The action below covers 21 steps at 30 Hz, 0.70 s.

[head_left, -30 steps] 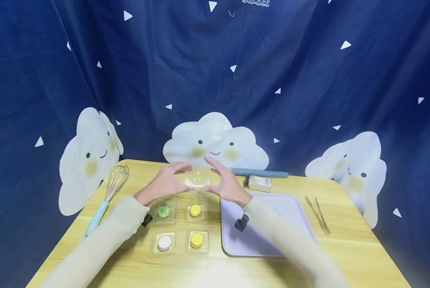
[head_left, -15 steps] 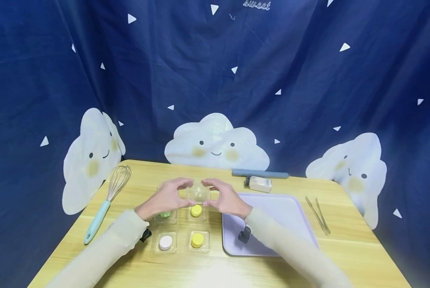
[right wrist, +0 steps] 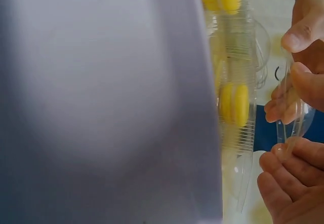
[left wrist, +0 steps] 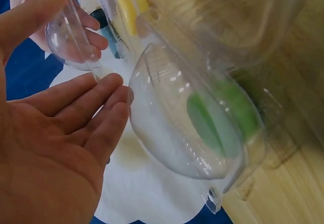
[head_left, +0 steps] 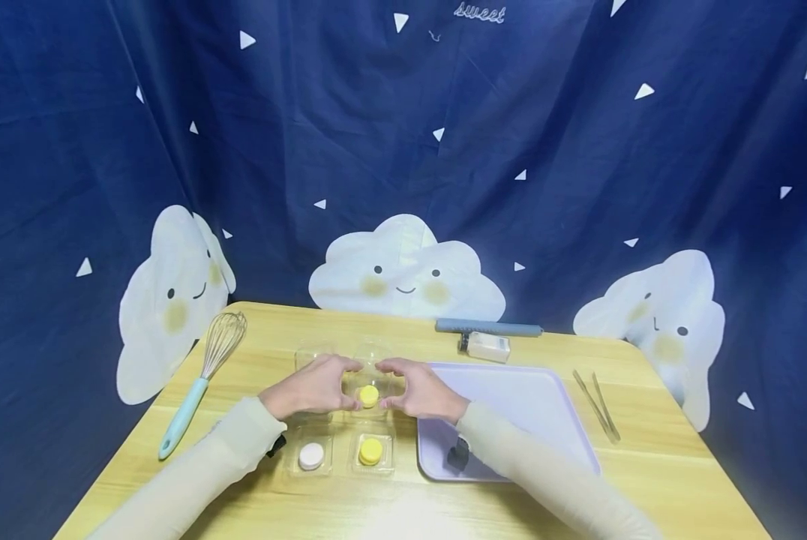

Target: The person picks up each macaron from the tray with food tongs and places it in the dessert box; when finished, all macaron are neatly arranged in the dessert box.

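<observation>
Above the back yellow macaron, a clear plastic domed lid is held between both hands. My left hand grips one side, thumb on one edge and fingertips on the opposite one. My right hand pinches the other side the same way, seen close in the right wrist view. The left hand hides the green macaron in the head view; the left wrist view shows it under a clear dome. In front, a pale pink macaron and another yellow macaron sit in clear square trays.
A lilac tray lies beneath the right forearm. Behind it are a blue-grey rod and a small clear bottle with a black cap. Metal tweezers lie right, a whisk left, and a curtain hangs behind.
Both hands have come down and toward me with the clear lid, from behind the trays to over the back yellow macaron. The left hand now covers the green macaron.
</observation>
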### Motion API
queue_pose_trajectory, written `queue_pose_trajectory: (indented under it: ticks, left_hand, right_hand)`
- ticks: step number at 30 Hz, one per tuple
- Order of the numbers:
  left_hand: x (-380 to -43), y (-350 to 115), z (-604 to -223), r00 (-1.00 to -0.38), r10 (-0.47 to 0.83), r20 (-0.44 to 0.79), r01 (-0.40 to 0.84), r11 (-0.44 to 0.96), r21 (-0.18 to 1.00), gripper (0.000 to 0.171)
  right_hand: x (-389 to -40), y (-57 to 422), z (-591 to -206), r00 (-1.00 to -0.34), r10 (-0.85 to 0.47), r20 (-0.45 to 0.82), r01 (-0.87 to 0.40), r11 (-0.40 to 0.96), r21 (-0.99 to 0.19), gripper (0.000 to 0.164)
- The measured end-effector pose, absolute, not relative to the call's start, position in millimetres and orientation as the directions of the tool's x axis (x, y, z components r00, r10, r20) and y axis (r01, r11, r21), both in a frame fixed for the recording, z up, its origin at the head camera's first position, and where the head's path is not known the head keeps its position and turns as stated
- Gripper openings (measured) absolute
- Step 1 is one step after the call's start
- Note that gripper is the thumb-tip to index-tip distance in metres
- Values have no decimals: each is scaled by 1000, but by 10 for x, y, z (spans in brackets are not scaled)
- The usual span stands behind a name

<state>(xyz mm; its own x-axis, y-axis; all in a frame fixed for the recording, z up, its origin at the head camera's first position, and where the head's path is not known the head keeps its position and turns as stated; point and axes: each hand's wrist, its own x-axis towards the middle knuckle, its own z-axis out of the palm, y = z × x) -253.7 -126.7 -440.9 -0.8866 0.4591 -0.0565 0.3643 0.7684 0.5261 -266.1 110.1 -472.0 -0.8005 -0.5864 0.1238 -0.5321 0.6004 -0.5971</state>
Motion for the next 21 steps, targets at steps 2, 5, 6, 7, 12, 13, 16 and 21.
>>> queue_pose_trajectory:
  ticks: [2, 5, 6, 7, 12, 13, 16, 21]
  left_hand:
    - [-2538, -1255, -4438, -889, 455, -52, 373, 785, 494, 79]
    - [-2543, -1245, -4480, -889, 455, -52, 376, 792, 481, 79]
    - [-2545, -1243, -4491, -889, 455, -56, 374, 791, 484, 79]
    - [-2549, -1240, -4504, -887, 457, -63, 371, 788, 490, 79]
    - [-2559, -1230, -4530, -872, 479, -100, 368, 777, 511, 81]
    - [-2560, -1228, -4531, -870, 483, -100, 373, 778, 506, 80]
    - [-2561, -1223, -4534, -868, 488, -91, 389, 783, 486, 78]
    - [-2569, -1210, -4537, -868, 489, -91, 403, 798, 447, 76]
  right_hand:
    - [-2662, 1095, -4734, -795, -595, 119, -545, 615, -570, 73]
    - [-2664, 1083, -4751, -789, -604, 112, -558, 629, -541, 73]
    - [-2665, 1077, -4756, -786, -608, 110, -564, 633, -530, 73]
    - [-2667, 1073, -4761, -784, -611, 106, -568, 639, -519, 73]
    - [-2670, 1052, -4795, -784, -615, 89, -575, 665, -476, 73]
    - [-2671, 1050, -4803, -784, -614, 88, -576, 670, -468, 73]
    - [-2669, 1042, -4815, -784, -615, 92, -582, 675, -454, 72]
    - [-2665, 1028, -4817, -781, -618, 89, -586, 676, -447, 71]
